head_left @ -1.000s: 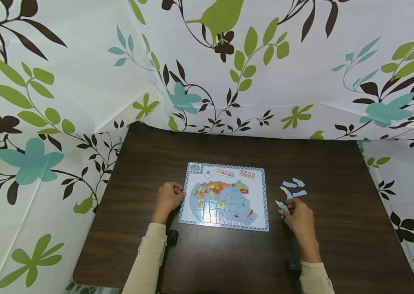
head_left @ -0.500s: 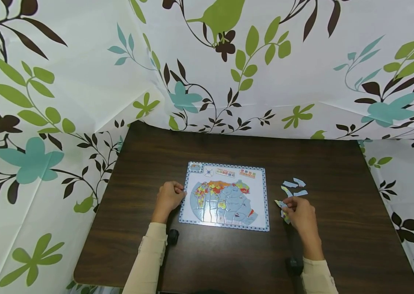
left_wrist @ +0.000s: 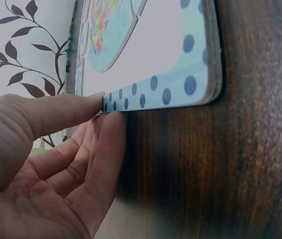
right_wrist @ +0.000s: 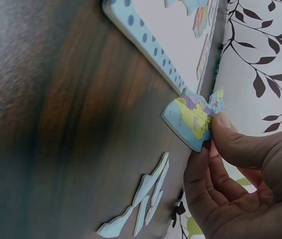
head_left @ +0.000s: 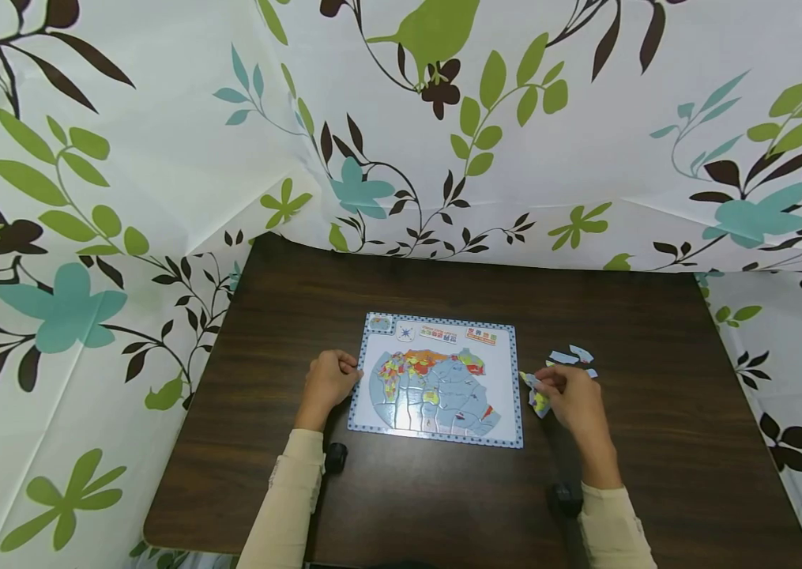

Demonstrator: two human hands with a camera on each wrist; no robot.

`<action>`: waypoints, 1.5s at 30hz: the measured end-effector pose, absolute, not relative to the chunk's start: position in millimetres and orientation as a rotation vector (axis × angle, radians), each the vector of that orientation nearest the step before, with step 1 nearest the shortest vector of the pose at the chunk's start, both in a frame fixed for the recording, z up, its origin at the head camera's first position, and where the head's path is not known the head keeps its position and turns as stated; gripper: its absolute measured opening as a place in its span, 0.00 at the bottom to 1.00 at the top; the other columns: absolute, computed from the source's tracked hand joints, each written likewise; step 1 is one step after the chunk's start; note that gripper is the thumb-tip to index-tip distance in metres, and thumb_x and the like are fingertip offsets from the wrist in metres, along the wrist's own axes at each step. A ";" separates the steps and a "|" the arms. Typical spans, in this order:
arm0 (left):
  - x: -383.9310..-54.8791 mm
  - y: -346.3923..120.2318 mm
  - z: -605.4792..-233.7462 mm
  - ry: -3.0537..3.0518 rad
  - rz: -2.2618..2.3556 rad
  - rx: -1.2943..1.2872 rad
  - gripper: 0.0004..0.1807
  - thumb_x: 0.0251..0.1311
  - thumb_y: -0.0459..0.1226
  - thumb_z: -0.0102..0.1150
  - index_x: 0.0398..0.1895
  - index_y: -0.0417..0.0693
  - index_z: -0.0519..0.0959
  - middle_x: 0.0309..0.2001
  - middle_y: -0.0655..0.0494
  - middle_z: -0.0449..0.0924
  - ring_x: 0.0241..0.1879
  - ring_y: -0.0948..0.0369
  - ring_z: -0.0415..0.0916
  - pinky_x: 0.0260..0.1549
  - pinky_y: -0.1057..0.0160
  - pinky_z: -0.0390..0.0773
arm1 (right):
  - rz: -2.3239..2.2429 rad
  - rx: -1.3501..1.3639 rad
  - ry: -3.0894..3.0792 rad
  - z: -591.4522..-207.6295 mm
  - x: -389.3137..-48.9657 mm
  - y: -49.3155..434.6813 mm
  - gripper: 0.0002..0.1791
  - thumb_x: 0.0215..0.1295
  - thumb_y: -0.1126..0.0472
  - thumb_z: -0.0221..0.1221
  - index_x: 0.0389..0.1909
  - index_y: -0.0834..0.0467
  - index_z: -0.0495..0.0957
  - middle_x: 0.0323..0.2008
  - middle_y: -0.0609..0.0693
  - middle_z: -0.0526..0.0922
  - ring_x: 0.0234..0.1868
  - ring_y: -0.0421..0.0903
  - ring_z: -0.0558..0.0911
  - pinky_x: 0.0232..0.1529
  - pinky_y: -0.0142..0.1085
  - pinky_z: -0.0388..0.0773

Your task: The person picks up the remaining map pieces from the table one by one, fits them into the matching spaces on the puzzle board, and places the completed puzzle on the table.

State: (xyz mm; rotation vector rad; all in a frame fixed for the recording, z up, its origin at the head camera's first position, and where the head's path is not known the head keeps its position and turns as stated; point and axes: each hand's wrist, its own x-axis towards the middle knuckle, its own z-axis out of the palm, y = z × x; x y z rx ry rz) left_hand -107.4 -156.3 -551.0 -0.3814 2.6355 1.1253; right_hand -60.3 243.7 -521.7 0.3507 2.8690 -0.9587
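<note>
A world-map jigsaw board (head_left: 506,427) with a dotted blue border lies on the dark table, many of its map pieces fitted inside. My left hand (head_left: 329,385) is at its left edge; the left wrist view has the thumb on the border and the index finger just below the rim, pinching it. My right hand (head_left: 578,401) pinches a puzzle piece (right_wrist: 193,119) printed with yellow and purple land on blue, between thumb and fingers. That piece is raised beside the board's right edge. Several loose puzzle pieces (head_left: 564,358) lie behind the right hand.
The wooden table (head_left: 408,506) meets a white curtain (head_left: 386,103) printed with leaves and birds at its back and sides. Dark straps or devices (head_left: 335,458) sit at both wrists. In the right wrist view, thin pale blue pieces (right_wrist: 143,191) lie on the tabletop.
My right hand has lifted the yellow and blue puzzle piece and moved left toward the board's right edge. The left hand stays at the left edge.
</note>
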 end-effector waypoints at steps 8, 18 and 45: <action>-108.0 -154.7 -551.5 2.635 1.128 -0.388 0.09 0.66 0.36 0.74 0.43 0.40 0.86 0.37 0.48 0.87 0.36 0.54 0.80 0.41 0.51 0.79 | -0.971 0.333 2.835 -518.4 -67.3 234.5 0.09 0.74 0.66 0.65 0.49 0.66 0.88 0.40 0.62 0.88 0.38 0.54 0.82 0.37 0.40 0.77; -107.6 -155.1 -551.3 2.628 1.142 -0.389 0.09 0.66 0.36 0.73 0.44 0.40 0.86 0.37 0.48 0.86 0.36 0.53 0.80 0.42 0.50 0.78 | -1.008 0.344 2.784 -517.9 -74.2 215.7 0.09 0.74 0.67 0.65 0.50 0.65 0.87 0.44 0.63 0.88 0.40 0.54 0.82 0.37 0.38 0.76; -107.0 -155.8 -553.0 2.632 1.137 -0.391 0.09 0.66 0.36 0.73 0.43 0.40 0.86 0.36 0.48 0.86 0.35 0.54 0.80 0.42 0.50 0.79 | -0.984 0.311 2.718 -539.3 -85.7 181.9 0.06 0.71 0.68 0.67 0.45 0.62 0.90 0.39 0.57 0.90 0.41 0.52 0.86 0.40 0.44 0.79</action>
